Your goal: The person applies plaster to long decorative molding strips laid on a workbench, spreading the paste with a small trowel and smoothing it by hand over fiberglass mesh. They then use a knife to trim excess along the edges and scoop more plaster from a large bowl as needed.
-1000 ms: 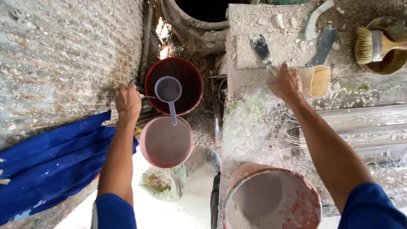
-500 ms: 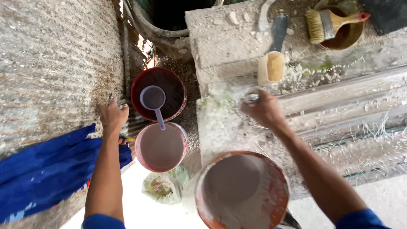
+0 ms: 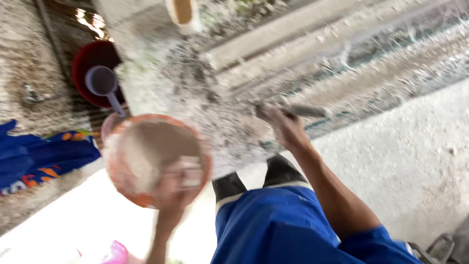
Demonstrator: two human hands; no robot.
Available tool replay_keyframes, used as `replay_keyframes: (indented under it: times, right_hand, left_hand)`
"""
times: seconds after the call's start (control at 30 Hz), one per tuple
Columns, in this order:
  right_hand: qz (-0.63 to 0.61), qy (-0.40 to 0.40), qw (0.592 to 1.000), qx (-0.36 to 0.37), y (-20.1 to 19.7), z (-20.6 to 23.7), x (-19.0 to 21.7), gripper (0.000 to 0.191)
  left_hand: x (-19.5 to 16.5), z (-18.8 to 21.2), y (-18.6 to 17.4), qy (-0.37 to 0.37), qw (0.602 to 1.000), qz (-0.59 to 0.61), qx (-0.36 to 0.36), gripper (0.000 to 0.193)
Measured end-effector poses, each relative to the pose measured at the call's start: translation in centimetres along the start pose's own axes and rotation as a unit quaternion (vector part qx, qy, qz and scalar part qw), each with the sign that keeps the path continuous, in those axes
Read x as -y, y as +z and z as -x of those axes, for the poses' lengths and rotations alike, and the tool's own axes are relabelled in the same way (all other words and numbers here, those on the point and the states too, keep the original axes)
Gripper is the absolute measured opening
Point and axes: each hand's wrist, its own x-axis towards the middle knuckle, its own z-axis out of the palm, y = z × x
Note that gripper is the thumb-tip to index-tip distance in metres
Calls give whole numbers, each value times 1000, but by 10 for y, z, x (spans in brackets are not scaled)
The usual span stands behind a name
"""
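Left hand [image 3: 171,193] closed on the near rim of the orange bucket [image 3: 156,156], held off the slab [image 3: 205,98]'s left edge. Right hand [image 3: 283,124] wraps a grey tool [image 3: 308,111], long axis pointing right, at slab's near edge.

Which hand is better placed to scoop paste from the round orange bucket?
Right. The left hand already grips the orange bucket at its near rim, so it is occupied. The right hand holds a grey tool on the slab beside it.
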Motion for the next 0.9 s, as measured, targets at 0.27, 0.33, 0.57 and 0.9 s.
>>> replay_keyframes:
  times: [0.27, 0.33, 0.57, 0.9]
  right_hand:
    - [-93, 116, 981, -124, -136, 90, -27, 25]
    - [-110, 113, 978, -138, -138, 93, -42, 25]
    - [-90, 115, 969, -201, -135, 101, -48, 25]
    - [-54, 135, 968, -204, -80, 74, -76, 23]
  left_hand:
    - [93, -17, 237, 8, 907, -418, 45, 55]
    - [116, -22, 250, -22, 881, -467, 65, 63]
    - [170, -17, 254, 111, 842, -515, 113, 13]
    - [146, -37, 215, -244, 923, -296, 45, 20]
